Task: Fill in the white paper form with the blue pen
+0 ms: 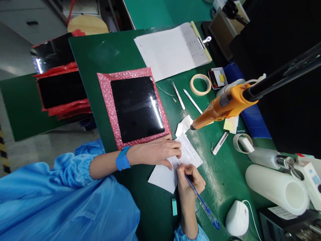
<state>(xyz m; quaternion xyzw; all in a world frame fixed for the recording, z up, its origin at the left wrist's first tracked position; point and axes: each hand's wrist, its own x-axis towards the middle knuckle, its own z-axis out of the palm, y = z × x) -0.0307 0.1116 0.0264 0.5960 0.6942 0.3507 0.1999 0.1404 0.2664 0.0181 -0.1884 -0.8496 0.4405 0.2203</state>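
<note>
A blue ballpoint pen (203, 205) is gripped in my right hand (189, 182), its tip down on a sheet of white paper (167, 175). My left hand (160, 150), below a blue wristband (122, 158), rests on that paper with the fingers loosely bent and the thumb apart, holding nothing. Handwriting shows on the paper's upper part. Just beyond my left hand, a black glossy screen panel (136, 108) lies on pink bubble wrap (106, 90). A crumpled white piece (184, 125) sits by the paper's far end.
An orange electric screwdriver (225, 102) hangs over the green table. Tweezers (178, 96), a tape roll (200, 84), a white pen (192, 101) and a clipboard (204, 47) lie beyond. A computer mouse (237, 218) and white roll (276, 189) are at right; wrapped panels (61, 90) lie left.
</note>
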